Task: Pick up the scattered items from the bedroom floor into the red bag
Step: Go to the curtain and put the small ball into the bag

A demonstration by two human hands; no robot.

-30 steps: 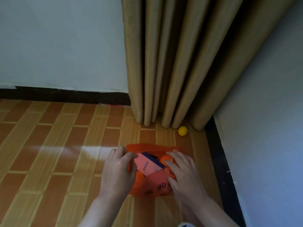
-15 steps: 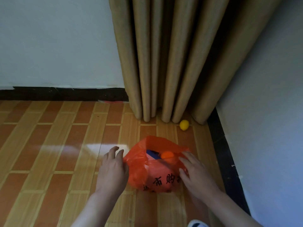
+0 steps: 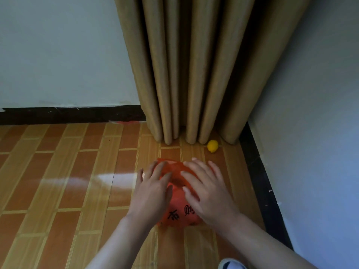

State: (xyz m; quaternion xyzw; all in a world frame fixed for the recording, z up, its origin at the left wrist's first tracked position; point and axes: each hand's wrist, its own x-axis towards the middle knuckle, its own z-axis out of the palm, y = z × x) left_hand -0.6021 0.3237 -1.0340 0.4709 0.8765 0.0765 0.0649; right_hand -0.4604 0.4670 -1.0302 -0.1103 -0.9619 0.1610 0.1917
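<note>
The red plastic bag [image 3: 177, 214] with black printed characters sits on the wooden floor in front of me. My left hand [image 3: 151, 193] lies on its left side with fingers stretched over the top. My right hand [image 3: 206, 189] lies on its right side, fingers straight and spread across the crumpled top. Both hands press the bag flat, and its contents are hidden. A yellow lemon [image 3: 212, 146] lies on the floor beyond the bag, at the foot of the curtain, apart from both hands.
A tan curtain [image 3: 194, 74] hangs in folds down to the floor in the corner. A black skirting board [image 3: 258, 171] runs along the right wall and the back wall. A white shoe tip [image 3: 231, 264] shows at the bottom edge.
Both hands moved from the bag's sides onto its top, closing the mouth. The orange and blue items seen inside are now covered.
</note>
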